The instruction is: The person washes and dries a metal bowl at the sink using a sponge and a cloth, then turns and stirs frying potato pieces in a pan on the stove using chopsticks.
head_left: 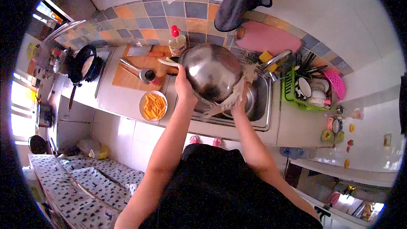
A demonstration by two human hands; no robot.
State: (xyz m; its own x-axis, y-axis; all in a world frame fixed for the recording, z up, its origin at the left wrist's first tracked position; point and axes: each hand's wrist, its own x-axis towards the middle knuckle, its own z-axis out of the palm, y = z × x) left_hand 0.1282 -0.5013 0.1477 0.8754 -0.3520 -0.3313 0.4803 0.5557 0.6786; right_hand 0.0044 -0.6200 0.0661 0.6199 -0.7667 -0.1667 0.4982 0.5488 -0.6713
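A large round shiny metal bowl is tilted up over the left part of the sink. My left hand is closed on its left edge. At the bowl's lower right edge, my right hand is closed on a ragged pale cloth, which lies against the metal. The bowl and cloth hide most of the right fingers. A pale curved piece juts out left of the bowl; what it belongs to cannot be made out.
On the left, a wooden board holds a cleaver and other utensils. A bowl of yellow strips stands near the counter's front edge. Behind are a red-capped bottle and faucet. A green dish rack is right; a black pan, far left.
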